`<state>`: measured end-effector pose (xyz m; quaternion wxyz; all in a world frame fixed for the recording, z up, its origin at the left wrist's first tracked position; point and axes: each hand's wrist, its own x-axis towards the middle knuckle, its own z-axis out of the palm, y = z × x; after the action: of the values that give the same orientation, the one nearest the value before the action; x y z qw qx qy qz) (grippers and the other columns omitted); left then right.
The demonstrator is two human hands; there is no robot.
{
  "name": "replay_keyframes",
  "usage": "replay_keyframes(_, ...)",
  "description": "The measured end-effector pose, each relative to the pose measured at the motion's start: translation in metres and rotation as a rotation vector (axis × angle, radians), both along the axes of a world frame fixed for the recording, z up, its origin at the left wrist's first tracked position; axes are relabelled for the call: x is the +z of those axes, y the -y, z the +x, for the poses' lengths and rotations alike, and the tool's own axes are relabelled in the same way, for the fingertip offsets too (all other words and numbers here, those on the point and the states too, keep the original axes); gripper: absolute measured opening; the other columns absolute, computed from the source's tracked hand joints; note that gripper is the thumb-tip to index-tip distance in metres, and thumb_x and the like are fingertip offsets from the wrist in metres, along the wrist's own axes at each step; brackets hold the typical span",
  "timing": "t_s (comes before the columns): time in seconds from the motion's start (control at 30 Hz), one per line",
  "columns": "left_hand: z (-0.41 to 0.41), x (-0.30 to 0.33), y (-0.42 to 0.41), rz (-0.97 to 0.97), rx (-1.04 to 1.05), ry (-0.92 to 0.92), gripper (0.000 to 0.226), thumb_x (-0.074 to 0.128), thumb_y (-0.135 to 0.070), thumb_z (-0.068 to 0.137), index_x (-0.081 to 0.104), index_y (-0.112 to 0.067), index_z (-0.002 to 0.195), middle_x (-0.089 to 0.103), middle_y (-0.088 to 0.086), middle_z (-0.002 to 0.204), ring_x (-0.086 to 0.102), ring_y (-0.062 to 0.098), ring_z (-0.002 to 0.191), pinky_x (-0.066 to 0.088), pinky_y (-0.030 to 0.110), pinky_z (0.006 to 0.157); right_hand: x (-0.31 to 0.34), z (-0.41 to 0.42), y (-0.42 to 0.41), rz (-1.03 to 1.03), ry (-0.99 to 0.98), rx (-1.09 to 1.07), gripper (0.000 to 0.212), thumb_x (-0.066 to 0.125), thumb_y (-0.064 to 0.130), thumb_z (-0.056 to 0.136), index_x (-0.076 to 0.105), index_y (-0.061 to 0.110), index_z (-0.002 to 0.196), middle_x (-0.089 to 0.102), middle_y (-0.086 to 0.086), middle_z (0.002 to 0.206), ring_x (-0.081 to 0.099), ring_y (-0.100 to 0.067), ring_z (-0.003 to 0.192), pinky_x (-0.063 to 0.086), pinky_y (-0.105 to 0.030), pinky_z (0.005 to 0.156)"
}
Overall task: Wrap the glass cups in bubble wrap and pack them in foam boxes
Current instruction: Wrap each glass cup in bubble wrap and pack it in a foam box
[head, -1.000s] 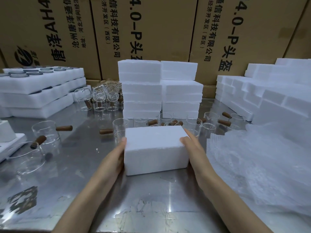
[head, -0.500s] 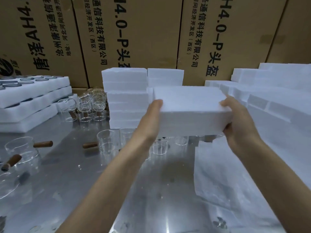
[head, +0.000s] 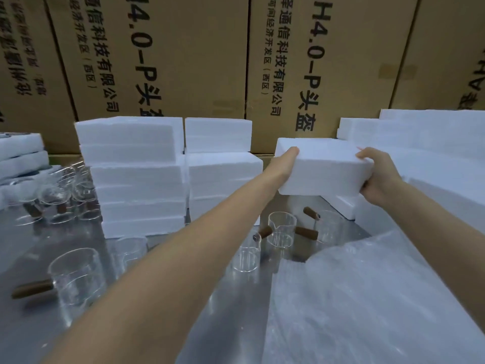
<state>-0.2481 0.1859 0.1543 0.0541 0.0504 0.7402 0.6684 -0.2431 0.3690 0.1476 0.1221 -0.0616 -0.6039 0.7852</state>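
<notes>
- Foam box (head: 324,170) is held in the air at far right-centre, above the metal table (head: 31,261), between both hands.
- Left hand (head: 287,164) lies flat against the box's left end, fingers straight, pressing inward.
- Right hand (head: 380,177) grips the box's right end, fingers curled over the top edge, thumb under it.
- Two stacks of foam boxes (head: 136,177) stand left of the held box, at the far side of the table; more foam pieces (head: 430,143) are piled to the far right.
- Glass cups with brown handles (head: 282,229) stand on the table below the held box; one more cup (head: 76,277) near left, a cluster (head: 60,195) far left.
- Bubble wrap (head: 367,298) is spread over the near right of the table.
- Cardboard cartons (head: 183,56) with printed text fill the background.
</notes>
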Motion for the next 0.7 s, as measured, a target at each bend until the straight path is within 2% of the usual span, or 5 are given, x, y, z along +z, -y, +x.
replay_keyframes(0.1, -0.022, -0.014, -0.01, -0.017, 0.038, 0.012, 0.043, 0.032, -0.042, 0.097, 0.049, -0.01, 0.121, 0.058, 0.006, 0.094, 0.057, 0.02, 0.086, 0.047, 0.028, 0.072, -0.01, -0.021, -0.004, -0.006, 0.035, -0.037, 0.032, 0.051, 0.02, 0.081, 0.052, 0.023, 0.114, 0.052, -0.002, 0.097, 0.052, -0.019, 0.078, 0.045, -0.027, 0.061)
replay_keyframes(0.2, -0.044, -0.027, -0.015, -0.037, 0.073, 0.027, 0.051, 0.028, -0.044, 0.098, 0.046, -0.009, 0.13, 0.058, 0.012, 0.117, 0.056, 0.027, 0.111, 0.046, 0.037, 0.095, -0.015, -0.039, -0.006, 0.028, 0.074, -0.037, 0.021, 0.054, 0.022, 0.08, 0.052, 0.021, 0.1, 0.052, -0.004, 0.091, 0.053, -0.02, 0.076, 0.047, -0.03, 0.061)
replay_keyframes(0.33, -0.062, -0.037, -0.021, 0.013, 0.114, 0.052, 0.05, 0.032, -0.043, 0.097, 0.046, -0.009, 0.131, 0.056, 0.013, 0.125, 0.055, 0.028, 0.116, 0.044, 0.042, 0.103, -0.025, -0.06, -0.01, 0.059, 0.092, -0.023, 0.024, 0.054, 0.022, 0.081, 0.05, 0.015, 0.104, 0.054, -0.008, 0.097, 0.053, -0.023, 0.088, 0.047, -0.035, 0.073)
replay_keyframes(0.53, -0.084, -0.058, -0.019, 0.012, 0.153, 0.078, 0.052, 0.035, -0.043, 0.096, 0.046, -0.006, 0.132, 0.052, 0.014, 0.131, 0.054, 0.031, 0.117, 0.044, 0.044, 0.103, -0.043, -0.079, -0.01, 0.096, 0.115, 0.015, 0.023, 0.053, 0.022, 0.087, 0.05, 0.014, 0.108, 0.055, -0.004, 0.089, 0.054, -0.019, 0.075, 0.045, -0.031, 0.06)
replay_keyframes(0.7, -0.095, -0.067, -0.018, -0.001, 0.202, 0.099, 0.053, 0.037, -0.041, 0.098, 0.042, -0.004, 0.136, 0.051, 0.015, 0.132, 0.053, 0.032, 0.118, 0.044, 0.045, 0.103, -0.054, -0.091, -0.007, 0.109, 0.144, 0.006, 0.017, 0.055, 0.021, 0.087, 0.05, 0.016, 0.103, 0.055, -0.004, 0.087, 0.055, -0.02, 0.077, 0.048, -0.035, 0.063)
